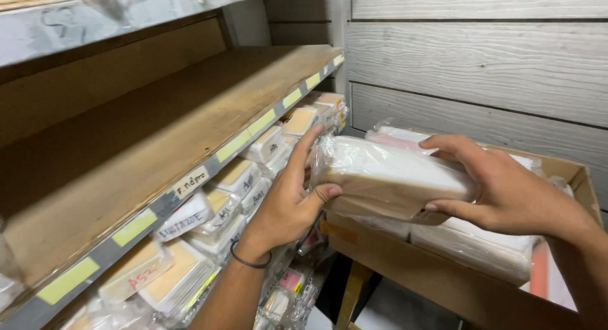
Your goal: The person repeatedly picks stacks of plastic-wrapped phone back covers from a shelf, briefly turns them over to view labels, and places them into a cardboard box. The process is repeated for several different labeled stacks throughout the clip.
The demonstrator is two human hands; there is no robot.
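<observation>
A plastic-wrapped stack of pale flat packs (386, 178) is held level between both hands, just above an open cardboard box. My left hand (288, 197) grips its left end, thumb underneath and fingers up along the side. My right hand (500, 184) clasps its right end, fingers over the top. A thin dark band circles my left wrist. The bundle sits close to the front of a metal shelf row packed with similar wrapped packs (234, 178).
The cardboard box (443, 279) at lower right holds more wrapped stacks (481, 247). A wooden shelf board (158, 121) with yellow tape labels on its metal edge runs above the packed row. Grey plank wall (481, 64) stands behind. More small packs lie below (285, 292).
</observation>
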